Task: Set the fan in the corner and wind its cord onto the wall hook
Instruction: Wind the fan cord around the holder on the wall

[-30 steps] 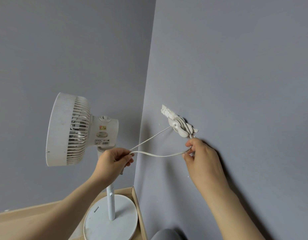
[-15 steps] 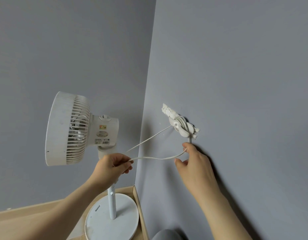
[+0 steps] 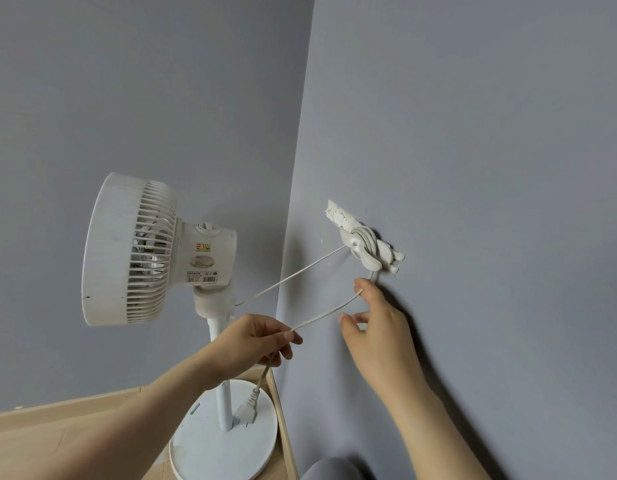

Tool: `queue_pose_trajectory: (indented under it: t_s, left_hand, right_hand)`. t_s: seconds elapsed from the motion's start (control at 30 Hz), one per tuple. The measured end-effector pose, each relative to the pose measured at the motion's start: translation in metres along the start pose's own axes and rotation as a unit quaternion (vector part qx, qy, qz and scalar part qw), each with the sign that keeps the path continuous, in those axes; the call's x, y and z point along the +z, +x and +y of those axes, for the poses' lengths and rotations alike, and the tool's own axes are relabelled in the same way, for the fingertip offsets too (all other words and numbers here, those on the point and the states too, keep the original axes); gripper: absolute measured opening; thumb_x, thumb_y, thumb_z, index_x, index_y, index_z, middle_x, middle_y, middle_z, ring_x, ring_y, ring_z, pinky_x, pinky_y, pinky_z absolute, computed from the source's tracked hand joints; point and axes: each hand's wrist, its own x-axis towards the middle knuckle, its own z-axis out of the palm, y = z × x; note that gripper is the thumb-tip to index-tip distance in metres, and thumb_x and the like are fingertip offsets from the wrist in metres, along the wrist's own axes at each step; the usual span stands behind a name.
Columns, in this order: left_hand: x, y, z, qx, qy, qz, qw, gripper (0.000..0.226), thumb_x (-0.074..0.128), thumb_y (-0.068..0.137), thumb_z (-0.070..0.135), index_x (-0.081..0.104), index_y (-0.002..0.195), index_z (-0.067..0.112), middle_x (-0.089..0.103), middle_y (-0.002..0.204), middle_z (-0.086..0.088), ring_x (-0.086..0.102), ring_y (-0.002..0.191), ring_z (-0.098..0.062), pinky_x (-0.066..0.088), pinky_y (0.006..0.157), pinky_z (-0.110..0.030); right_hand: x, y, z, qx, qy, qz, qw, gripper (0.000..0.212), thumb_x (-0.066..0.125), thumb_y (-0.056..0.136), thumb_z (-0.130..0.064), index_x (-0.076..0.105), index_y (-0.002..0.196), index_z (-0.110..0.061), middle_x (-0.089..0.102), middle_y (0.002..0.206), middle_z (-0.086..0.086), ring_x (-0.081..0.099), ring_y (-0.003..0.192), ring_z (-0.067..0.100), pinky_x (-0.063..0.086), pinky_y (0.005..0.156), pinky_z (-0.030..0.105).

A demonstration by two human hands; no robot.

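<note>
White cord (image 3: 320, 315) runs from the wall hook (image 3: 364, 249) through the loosely open right hand (image 3: 379, 327) to the pinching left hand (image 3: 253, 339); the fan (image 3: 154, 247) labels are unreadable.

Your left arm reaches in from the lower left, forearm bare and angled up toward the middle. Your left hand (image 3: 255, 341) is turned knuckles up, its fingers curled and closed in a pinch on the cord (image 3: 320, 317), which leaves the fingertips toward the right; the plug end hangs below the palm. Your right arm comes up from the lower right, the forearm rising steeply along the wall. Your right hand (image 3: 379, 327) is held back toward you, fingers loosely spread and not closed. The tip of its index finger touches the cord just under the hook (image 3: 364, 249), while the thumb sticks out to the left, apart from the cord.
</note>
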Motion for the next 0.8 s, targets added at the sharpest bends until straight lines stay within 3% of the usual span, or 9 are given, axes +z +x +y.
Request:
queue_pose_trajectory:
  t_s: [0.23, 0.43, 0.6, 0.7, 0.8]
  left_hand:
    - [-0.001, 0.011, -0.011, -0.010, -0.012, 0.096, 0.995, 0.009, 0.071, 0.083, 0.014, 0.078, 0.083, 0.009, 0.072, 0.069, -0.002, 0.062, 0.064, -0.013, 0.057, 0.072, -0.024]
    - [-0.001, 0.014, -0.020, 0.069, 0.132, 0.211, 0.966, 0.013, 0.071, 0.083, 0.026, 0.076, 0.073, 0.019, 0.071, 0.059, 0.008, 0.062, 0.053, -0.001, 0.049, 0.055, -0.013]
    - [-0.001, 0.013, -0.019, 0.096, 0.172, 0.245, 0.949, 0.017, 0.070, 0.082, 0.030, 0.072, 0.068, 0.021, 0.068, 0.055, 0.007, 0.063, 0.056, -0.007, 0.051, 0.057, -0.025]
    - [-0.004, 0.013, -0.020, 0.115, 0.176, 0.258, 0.943, 0.019, 0.070, 0.082, 0.031, 0.071, 0.068, 0.019, 0.066, 0.055, 0.005, 0.063, 0.055, -0.011, 0.050, 0.058, -0.029]
    - [-0.006, 0.013, -0.021, 0.155, 0.204, 0.279, 0.925, 0.022, 0.070, 0.082, 0.032, 0.069, 0.067, 0.016, 0.060, 0.054, 0.005, 0.056, 0.052, -0.007, 0.042, 0.051, -0.020]
  right_hand:
    - [0.003, 0.006, 0.000, -0.027, -0.006, -0.018, 0.999, 0.050, 0.053, 0.089, -0.015, 0.043, 0.138, -0.021, 0.062, 0.118, -0.002, 0.061, 0.100, 0.014, 0.049, 0.091, 0.032]
    - [0.003, 0.010, -0.016, -0.103, -0.076, -0.010, 0.992, 0.025, 0.057, 0.086, -0.015, 0.067, 0.108, -0.022, 0.060, 0.096, -0.007, 0.059, 0.075, 0.012, 0.051, 0.077, 0.032]
    - [0.009, 0.027, -0.027, -0.126, -0.143, -0.063, 0.980, 0.027, 0.057, 0.086, -0.013, 0.066, 0.109, -0.022, 0.058, 0.108, -0.006, 0.062, 0.084, 0.018, 0.051, 0.081, 0.037]
    - [0.015, 0.040, -0.033, -0.129, -0.197, -0.106, 0.966, 0.030, 0.056, 0.086, -0.013, 0.064, 0.114, -0.020, 0.057, 0.116, -0.004, 0.062, 0.088, 0.020, 0.050, 0.082, 0.034]
    - [0.020, 0.053, -0.039, -0.134, -0.255, -0.131, 0.949, 0.028, 0.057, 0.087, -0.015, 0.065, 0.113, -0.022, 0.057, 0.115, -0.003, 0.060, 0.099, 0.021, 0.049, 0.083, 0.031]
